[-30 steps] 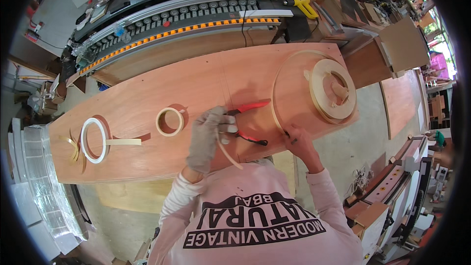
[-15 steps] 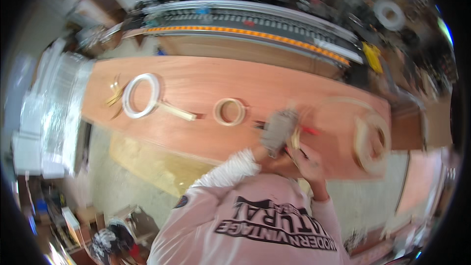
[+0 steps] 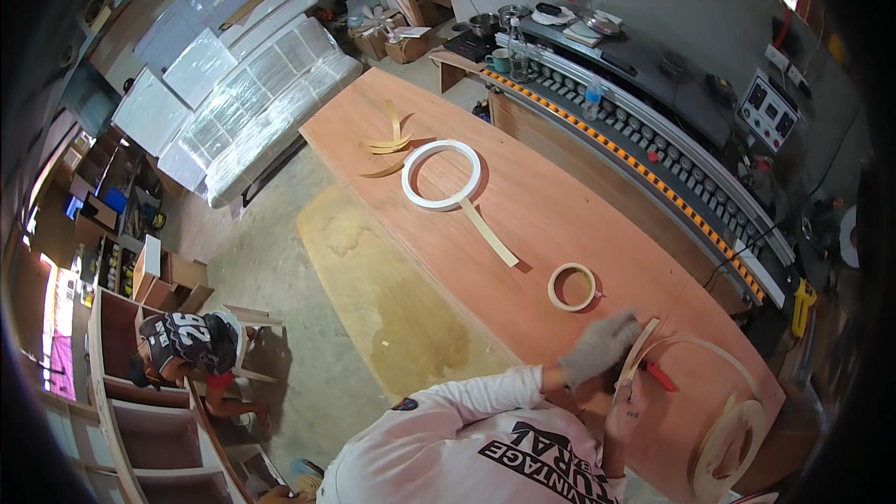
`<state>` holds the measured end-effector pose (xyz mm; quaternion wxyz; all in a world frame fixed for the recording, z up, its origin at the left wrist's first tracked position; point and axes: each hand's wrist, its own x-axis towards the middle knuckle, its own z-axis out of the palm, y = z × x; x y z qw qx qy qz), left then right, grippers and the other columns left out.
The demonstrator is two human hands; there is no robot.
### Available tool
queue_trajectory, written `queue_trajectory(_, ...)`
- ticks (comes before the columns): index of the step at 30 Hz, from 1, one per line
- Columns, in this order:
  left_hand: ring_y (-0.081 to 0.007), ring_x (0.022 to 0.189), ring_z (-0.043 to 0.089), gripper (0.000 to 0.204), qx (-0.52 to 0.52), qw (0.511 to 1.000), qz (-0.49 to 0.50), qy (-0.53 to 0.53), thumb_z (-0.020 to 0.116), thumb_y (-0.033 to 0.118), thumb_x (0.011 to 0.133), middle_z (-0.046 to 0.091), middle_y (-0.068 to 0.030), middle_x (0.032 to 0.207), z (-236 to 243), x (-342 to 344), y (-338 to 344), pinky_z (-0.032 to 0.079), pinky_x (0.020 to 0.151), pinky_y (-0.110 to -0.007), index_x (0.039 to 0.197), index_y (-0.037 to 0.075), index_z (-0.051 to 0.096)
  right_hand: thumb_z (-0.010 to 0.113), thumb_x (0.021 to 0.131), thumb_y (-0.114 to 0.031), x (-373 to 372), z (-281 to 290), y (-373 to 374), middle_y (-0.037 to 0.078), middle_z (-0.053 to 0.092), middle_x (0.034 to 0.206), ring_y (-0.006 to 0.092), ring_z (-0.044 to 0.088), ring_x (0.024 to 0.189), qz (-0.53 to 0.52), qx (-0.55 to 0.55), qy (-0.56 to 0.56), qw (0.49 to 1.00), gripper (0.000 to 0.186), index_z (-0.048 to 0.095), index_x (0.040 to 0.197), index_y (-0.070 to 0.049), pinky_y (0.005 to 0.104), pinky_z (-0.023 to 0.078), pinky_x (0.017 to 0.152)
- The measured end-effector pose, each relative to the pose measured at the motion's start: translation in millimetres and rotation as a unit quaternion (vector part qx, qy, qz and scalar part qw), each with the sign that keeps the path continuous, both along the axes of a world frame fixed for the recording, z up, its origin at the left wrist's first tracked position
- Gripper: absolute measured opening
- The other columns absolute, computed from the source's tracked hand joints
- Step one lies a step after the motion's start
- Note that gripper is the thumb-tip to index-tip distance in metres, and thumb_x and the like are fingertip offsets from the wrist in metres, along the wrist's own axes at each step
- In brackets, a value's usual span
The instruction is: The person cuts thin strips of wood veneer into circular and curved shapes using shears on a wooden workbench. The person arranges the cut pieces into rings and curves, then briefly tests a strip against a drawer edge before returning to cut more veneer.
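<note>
My gloved left hand (image 3: 602, 345) is curled beside a short upright length of pale edging strip (image 3: 644, 341); what its fingers grip is unclear. My bare right hand (image 3: 623, 406), lower, grips that strip. Red-handled pliers (image 3: 661, 375) lie partly hidden beside my hands on the plywood board (image 3: 551, 215). A long strip curves to a large pale roll (image 3: 728, 448) at the lower right. Farther along the board are a small tape roll (image 3: 574, 287), a white ring-shaped roll (image 3: 441, 175) with a loose tail, and some curled offcuts (image 3: 392, 140).
A long roller machine (image 3: 635, 159) with an orange edge runs behind the board; a yellow tool (image 3: 803, 303) is at its near end. Wrapped panels (image 3: 252, 112) stand upper left. A person (image 3: 182, 350) bends at cabinets (image 3: 154, 439) lower left. A yellowish sheet (image 3: 373, 289) lies below the board.
The view has swung left, bringing the co-worker and wrapped panels into fuller sight. My hands have come together, my right hand moving from the long curved strip to the short one.
</note>
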<state>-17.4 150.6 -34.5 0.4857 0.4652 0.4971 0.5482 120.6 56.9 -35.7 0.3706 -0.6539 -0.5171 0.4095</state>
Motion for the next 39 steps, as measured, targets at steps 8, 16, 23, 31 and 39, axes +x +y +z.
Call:
queue_trajectory(8, -0.0291, 0.111, 0.067, 0.044, 0.089, 0.784, 0.497, 0.36, 0.063, 0.011, 0.101, 0.067, -0.0206, 0.124, -5, -309, 65, 0.054, 0.093, -0.039, 0.142, 0.001, 0.054, 0.044, 0.107, -0.011, 16, -23, 4, 0.003, 0.061, 0.096, 0.0096, 0.055, 0.083, -0.027, 0.009, 0.049, 0.998, 0.041, 0.055, 0.143, 0.004, 0.0262, 0.047, 0.074)
queue_trajectory(16, -0.042, 0.114, 0.064, 0.054, -0.127, 0.656, 0.428, 0.608, 0.06, 0.019, 0.092, 0.041, -0.025, 0.159, -42, -482, 68, 0.052, 0.096, -0.05, 0.144, 0.006, 0.054, 0.045, 0.107, -0.011, 21, -29, 9, -0.004, 0.053, 0.084, 0.0037, 0.047, 0.069, -0.032, -0.026, 0.051, 0.998, 0.036, 0.062, 0.137, 0.0, 0.0221, 0.039, 0.06)
queue_trajectory(23, -0.0372, 0.111, 0.065, 0.057, -0.153, 0.645, 0.41, 0.627, 0.059, 0.017, 0.089, 0.035, -0.0213, 0.164, -43, -488, 74, 0.053, 0.095, -0.048, 0.146, 0.009, 0.054, 0.046, 0.108, -0.013, 19, -40, 8, -0.005, 0.052, 0.079, 0.0023, 0.045, 0.065, -0.064, -0.034, 0.068, 0.995, 0.035, 0.064, 0.137, -0.002, 0.0211, 0.036, 0.056)
queue_trajectory(31, -0.0346, 0.112, 0.066, 0.062, -0.149, 0.646, 0.257, 0.703, 0.053, 0.016, 0.097, 0.026, -0.0064, 0.171, -35, -485, 83, 0.056, 0.092, -0.047, 0.158, 0.02, 0.041, 0.049, 0.107, -0.013, 20, -41, 3, -0.006, 0.056, 0.079, 0.0018, 0.044, 0.059, -0.064, -0.027, 0.059, 0.996, 0.038, 0.06, 0.142, -0.003, 0.02, 0.034, 0.052)
queue_trajectory(39, -0.0442, 0.124, 0.06, 0.082, -0.022, 0.64, 0.413, 0.648, 0.065, 0.049, 0.094, 0.055, -0.032, 0.143, -53, -461, 79, 0.048, 0.105, -0.047, 0.152, -0.004, 0.041, 0.056, 0.108, -0.017, 22, -53, -2, 0.002, 0.064, 0.095, 0.0108, 0.058, 0.084, -0.058, 0.014, 0.141, 0.988, 0.034, 0.063, 0.134, 0.003, 0.0284, 0.049, 0.073)
